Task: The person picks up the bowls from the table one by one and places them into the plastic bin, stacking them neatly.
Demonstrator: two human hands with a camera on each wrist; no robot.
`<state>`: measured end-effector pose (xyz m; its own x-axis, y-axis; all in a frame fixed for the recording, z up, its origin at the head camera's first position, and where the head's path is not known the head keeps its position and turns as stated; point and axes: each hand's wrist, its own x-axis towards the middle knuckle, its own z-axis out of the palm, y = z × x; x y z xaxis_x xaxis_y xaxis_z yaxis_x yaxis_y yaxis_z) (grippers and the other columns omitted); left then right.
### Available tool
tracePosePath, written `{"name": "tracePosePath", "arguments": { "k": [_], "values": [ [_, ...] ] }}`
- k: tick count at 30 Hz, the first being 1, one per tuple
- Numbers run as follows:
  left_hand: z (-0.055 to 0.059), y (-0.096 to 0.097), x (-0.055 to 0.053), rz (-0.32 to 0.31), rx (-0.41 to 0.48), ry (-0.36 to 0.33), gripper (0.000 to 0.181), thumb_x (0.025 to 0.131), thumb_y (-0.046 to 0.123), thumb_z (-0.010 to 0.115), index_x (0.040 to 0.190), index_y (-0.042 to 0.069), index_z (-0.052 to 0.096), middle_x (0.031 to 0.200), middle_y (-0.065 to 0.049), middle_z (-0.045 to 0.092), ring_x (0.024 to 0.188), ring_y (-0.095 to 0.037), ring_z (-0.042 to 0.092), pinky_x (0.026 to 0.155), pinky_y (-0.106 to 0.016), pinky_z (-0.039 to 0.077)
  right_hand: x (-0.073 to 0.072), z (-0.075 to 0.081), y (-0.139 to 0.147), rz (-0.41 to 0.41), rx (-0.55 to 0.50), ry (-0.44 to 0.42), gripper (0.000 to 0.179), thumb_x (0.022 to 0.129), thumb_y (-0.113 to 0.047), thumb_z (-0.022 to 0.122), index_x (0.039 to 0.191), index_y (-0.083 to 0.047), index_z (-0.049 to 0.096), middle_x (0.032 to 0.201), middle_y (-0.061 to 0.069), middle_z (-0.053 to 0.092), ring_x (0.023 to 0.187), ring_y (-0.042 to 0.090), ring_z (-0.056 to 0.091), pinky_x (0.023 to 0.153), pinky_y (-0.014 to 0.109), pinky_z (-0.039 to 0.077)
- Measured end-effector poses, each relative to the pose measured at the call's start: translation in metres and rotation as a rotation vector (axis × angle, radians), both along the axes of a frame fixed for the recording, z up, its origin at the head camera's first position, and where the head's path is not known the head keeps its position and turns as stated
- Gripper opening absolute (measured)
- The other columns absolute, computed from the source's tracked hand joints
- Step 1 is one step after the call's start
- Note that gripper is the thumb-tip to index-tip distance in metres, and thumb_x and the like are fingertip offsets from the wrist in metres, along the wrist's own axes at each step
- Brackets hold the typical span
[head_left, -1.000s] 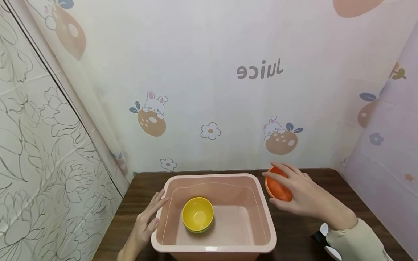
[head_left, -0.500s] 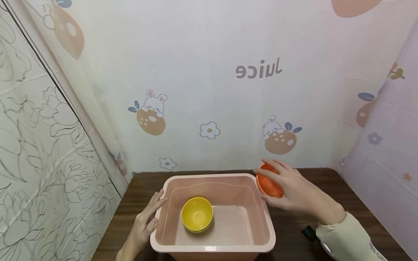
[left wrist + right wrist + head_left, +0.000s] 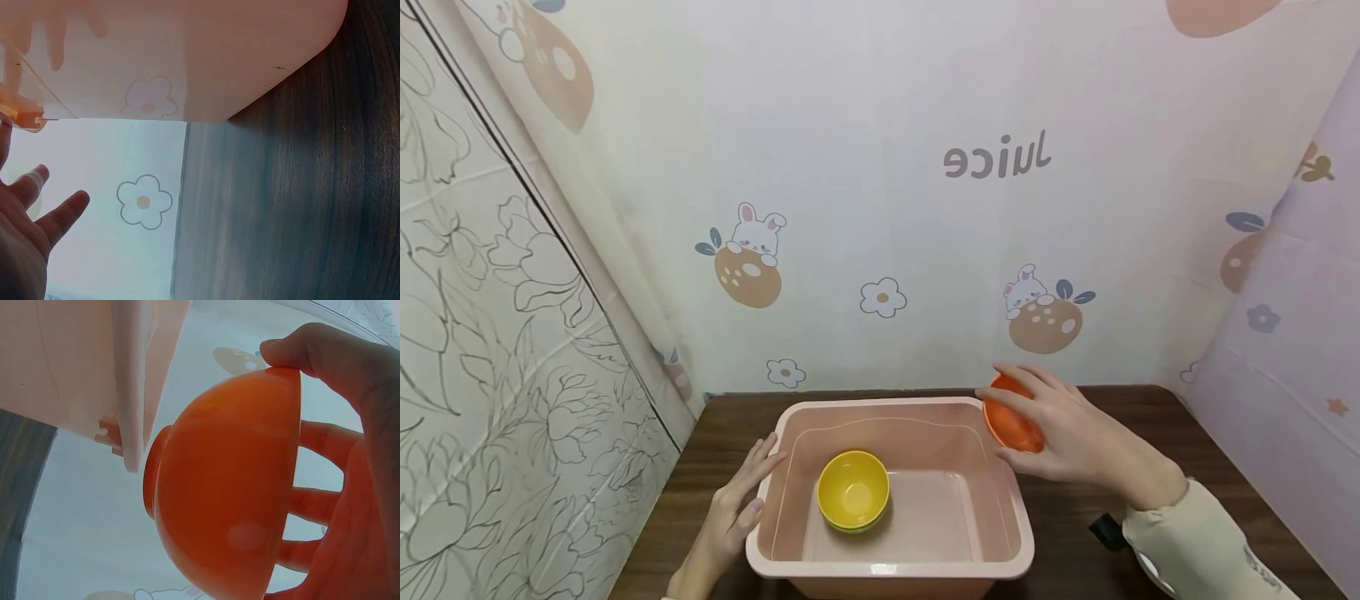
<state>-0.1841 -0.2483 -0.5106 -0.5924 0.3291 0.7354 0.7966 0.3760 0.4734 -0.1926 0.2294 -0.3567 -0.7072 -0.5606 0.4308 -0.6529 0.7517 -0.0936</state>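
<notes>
My right hand point(image 3: 1078, 433) grips an orange bowl point(image 3: 1011, 421) at its rim, beside the right back corner of a pink plastic bin point(image 3: 891, 570). In the right wrist view the orange bowl point(image 3: 225, 481) is on its side, its foot facing the bin's lip point(image 3: 129, 381) and its mouth toward my palm. The thumb and several fingers sit along the bowl's rim. A yellow bowl point(image 3: 853, 487) stands upright in the left part of the bin, with a green edge showing below it. My left hand point(image 3: 733, 508) rests at the bin's left rim, fingers extended.
The bin stands on a dark brown wooden table point(image 3: 681, 508). A black and white object point(image 3: 1108, 533) lies on the right, partly hidden by the right sleeve. Behind the table hangs a pale sheet point(image 3: 880, 208) printed with rabbits and flowers.
My right hand has carried the orange bowl left, up to the bin's right rim, slowing over the last half second. My left hand and the yellow bowl have stayed in place.
</notes>
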Motion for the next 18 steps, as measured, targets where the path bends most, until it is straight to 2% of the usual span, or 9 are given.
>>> {"name": "tracePosePath", "arguments": {
  "k": [9, 18],
  "values": [
    [0.002, -0.002, -0.006, -0.006, -0.001, 0.004, 0.049, 0.094, 0.003, 0.049, 0.141, -0.002, 0.059, 0.154, -0.027, 0.048, 0.154, -0.028, 0.034, 0.126, -0.024, 0.025, -0.004, 0.002, -0.011, 0.016, 0.040, -0.052, 0.064, 0.083, -0.041, 0.082, 0.143, -0.026, 0.062, 0.162, 0.004, 0.042, 0.140, 0.038, 0.045, 0.093, 0.073, 0.049],
    [0.004, -0.006, -0.008, 0.006, -0.014, -0.040, 0.051, 0.093, 0.001, 0.049, 0.143, 0.002, 0.059, 0.156, -0.024, 0.047, 0.155, -0.027, 0.033, 0.126, -0.023, 0.023, -0.009, 0.002, -0.024, 0.047, 0.091, -0.018, 0.055, 0.088, -0.040, 0.077, 0.140, -0.038, 0.063, 0.160, 0.007, 0.042, 0.139, 0.040, 0.044, 0.088, 0.065, 0.051]
  ]
}}
